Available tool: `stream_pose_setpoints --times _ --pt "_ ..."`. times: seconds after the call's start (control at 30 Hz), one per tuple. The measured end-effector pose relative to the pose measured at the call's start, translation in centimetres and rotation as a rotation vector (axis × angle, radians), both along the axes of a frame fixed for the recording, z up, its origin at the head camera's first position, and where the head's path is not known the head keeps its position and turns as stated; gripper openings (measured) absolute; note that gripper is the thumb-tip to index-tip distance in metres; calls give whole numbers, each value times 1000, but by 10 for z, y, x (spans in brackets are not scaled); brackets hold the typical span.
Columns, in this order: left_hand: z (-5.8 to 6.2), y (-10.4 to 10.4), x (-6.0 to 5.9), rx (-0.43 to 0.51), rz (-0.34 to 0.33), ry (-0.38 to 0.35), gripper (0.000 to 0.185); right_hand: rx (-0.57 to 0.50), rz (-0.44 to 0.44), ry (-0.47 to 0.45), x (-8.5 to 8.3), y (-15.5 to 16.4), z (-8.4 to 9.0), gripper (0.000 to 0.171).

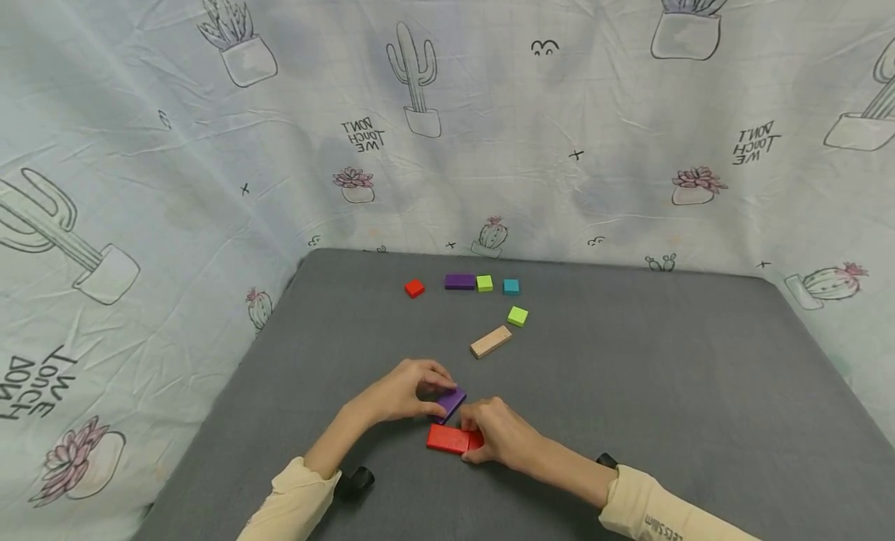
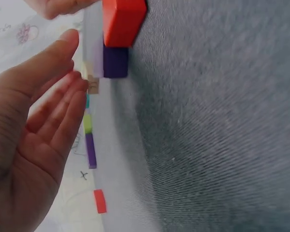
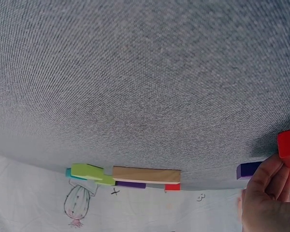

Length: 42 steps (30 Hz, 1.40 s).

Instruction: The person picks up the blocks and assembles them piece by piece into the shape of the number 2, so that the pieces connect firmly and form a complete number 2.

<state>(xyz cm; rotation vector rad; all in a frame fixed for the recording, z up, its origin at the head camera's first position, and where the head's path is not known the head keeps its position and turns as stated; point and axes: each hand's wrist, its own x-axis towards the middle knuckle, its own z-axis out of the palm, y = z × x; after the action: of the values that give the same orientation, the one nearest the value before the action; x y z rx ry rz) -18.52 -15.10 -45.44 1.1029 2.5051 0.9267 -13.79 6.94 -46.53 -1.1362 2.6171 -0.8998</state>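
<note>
- The left hand point(image 1: 402, 392) rests on the grey worktop point(image 1: 664, 385) with its fingers point(image 2: 63, 104) nearly straight and loosely spread, the tips against the near purple block point(image 1: 450, 403); they are not curled round it.
- That purple block lies tilted at the near middle of the worktop, touching the far edge of the long red block point(image 1: 447, 438).
- The right hand point(image 1: 499, 432) has its fingers curled round the right end of the long red block, which lies flat just in front of the person.
- Beyond the hands lie a wooden block point(image 1: 491, 342) and a green square point(image 1: 517, 316) just beside its far end.
- Further back is a row of 4: a small red block point(image 1: 415, 288), a second purple block point(image 1: 459, 281), a green block point(image 1: 485, 283) touching it, and a teal block point(image 1: 511, 287).
- A cactus-print cloth point(image 1: 175, 176) hangs behind and to both sides of the worktop.
</note>
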Motion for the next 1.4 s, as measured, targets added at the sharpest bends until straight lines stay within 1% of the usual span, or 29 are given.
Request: stream_pose_setpoints --times 0.1,0.17,0.27,0.43,0.5,0.7,0.83,1.03,1.17,1.27,1.4 --pt "2 -1 6 -1 -36 38 39 -9 5 11 0 0 0 32" --pt "1 -1 10 -11 -55 53 39 -14 8 22 0 0 0 33" --pt "-3 -1 15 -17 -53 60 38 -23 11 29 0 0 -1 33" --pt "-8 -3 19 -3 -28 65 34 -18 11 20 0 1 -1 33" --pt "-8 -2 20 1 -23 68 33 -11 10 21 0 1 0 33" --pt "-7 0 20 -5 -7 47 32 -11 7 14 0 2 1 35" --pt "-7 0 19 -21 -3 52 31 -19 13 15 0 2 2 35" --pt "-7 -1 19 -25 -6 71 29 -42 36 47 1 3 1 37" --pt "-8 -1 18 -17 -5 60 28 -57 51 68 0 4 -1 39" --pt "-8 -1 18 -14 -2 45 28 -67 52 61 0 6 -2 40" --pt "-7 1 19 -13 7 33 28 -96 46 24 0 9 -1 44"
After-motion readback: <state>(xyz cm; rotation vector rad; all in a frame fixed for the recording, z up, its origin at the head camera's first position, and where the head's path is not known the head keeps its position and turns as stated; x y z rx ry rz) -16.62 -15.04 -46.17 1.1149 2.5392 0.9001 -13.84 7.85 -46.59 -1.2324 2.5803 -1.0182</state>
